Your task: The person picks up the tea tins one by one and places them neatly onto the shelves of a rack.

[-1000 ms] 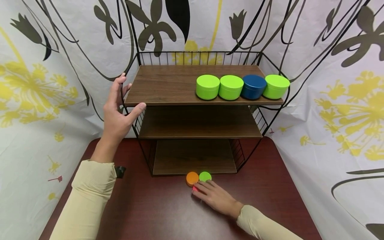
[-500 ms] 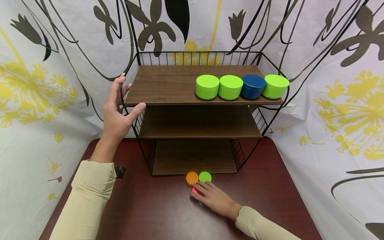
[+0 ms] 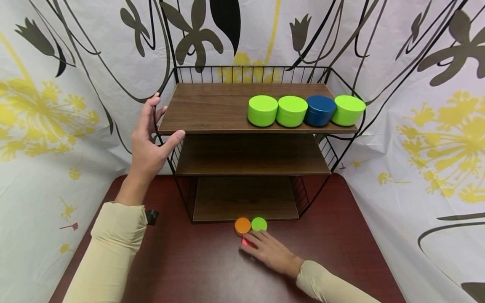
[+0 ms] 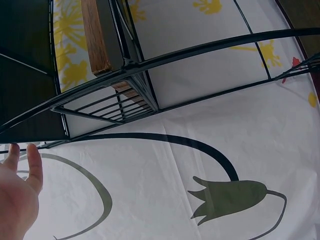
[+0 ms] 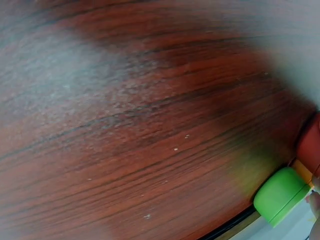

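My left hand (image 3: 145, 147) is at the left side of the wire-framed shelf rack (image 3: 261, 130). Its thumb touches the front corner of the top board, and its spread fingers rest against the black wire side. In the left wrist view, straight fingers (image 4: 34, 162) reach up to the frame. On the tabletop, my right hand (image 3: 274, 252) holds a red round container (image 3: 247, 242), mostly covered by the fingers. Touching or close beyond it stand an orange round container (image 3: 243, 226) and a green round container (image 3: 259, 224), before the lowest board.
Along the right of the top board stand green lidded containers (image 3: 262, 110) and a blue one (image 3: 320, 110), several in a row. Below are a middle board (image 3: 251, 155) and a bottom board (image 3: 246, 198). Patterned cloth (image 3: 424, 147) surrounds the dark red table (image 3: 189, 269).
The right hand and the red container have shifted very slightly toward me and to the left. The left hand stays at the rack, and the other containers stand as before.
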Motion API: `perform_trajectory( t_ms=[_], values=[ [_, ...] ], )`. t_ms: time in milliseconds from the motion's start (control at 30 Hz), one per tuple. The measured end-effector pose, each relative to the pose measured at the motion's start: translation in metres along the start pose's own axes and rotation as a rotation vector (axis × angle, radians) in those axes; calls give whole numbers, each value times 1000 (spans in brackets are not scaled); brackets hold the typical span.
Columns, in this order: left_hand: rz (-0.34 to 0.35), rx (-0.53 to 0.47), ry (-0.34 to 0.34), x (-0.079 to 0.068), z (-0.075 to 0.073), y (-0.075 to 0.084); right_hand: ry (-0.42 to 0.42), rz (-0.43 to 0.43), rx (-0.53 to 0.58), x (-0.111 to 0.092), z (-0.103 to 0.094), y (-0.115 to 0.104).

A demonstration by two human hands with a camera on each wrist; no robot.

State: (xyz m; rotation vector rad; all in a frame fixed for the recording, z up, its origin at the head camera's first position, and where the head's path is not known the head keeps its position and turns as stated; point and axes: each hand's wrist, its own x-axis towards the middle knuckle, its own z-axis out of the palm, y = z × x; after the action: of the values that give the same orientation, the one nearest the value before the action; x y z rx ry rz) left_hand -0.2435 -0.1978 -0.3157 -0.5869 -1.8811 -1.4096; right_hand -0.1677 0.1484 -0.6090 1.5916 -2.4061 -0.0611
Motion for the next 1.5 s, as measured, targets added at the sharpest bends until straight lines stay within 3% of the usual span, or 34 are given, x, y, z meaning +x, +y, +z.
perform_trajectory(
  t_ms=[367,567,767,1233,1500],
  values=[
    [-10,26,1,-2,2,30,93,-110,-18,10,-10,-6],
    [-13,28,3,-2,1,31,33,-154,-70,16,-23,-10],
    [-10,33,6,-1,1,32,-12,-170,-53,18,-38,-11],
    [-21,62,-3,-1,2,36,64,-225,-80,35,-74,-11],
    [-12,36,-3,0,3,34,57,-212,-42,38,-102,-6]
  ],
)
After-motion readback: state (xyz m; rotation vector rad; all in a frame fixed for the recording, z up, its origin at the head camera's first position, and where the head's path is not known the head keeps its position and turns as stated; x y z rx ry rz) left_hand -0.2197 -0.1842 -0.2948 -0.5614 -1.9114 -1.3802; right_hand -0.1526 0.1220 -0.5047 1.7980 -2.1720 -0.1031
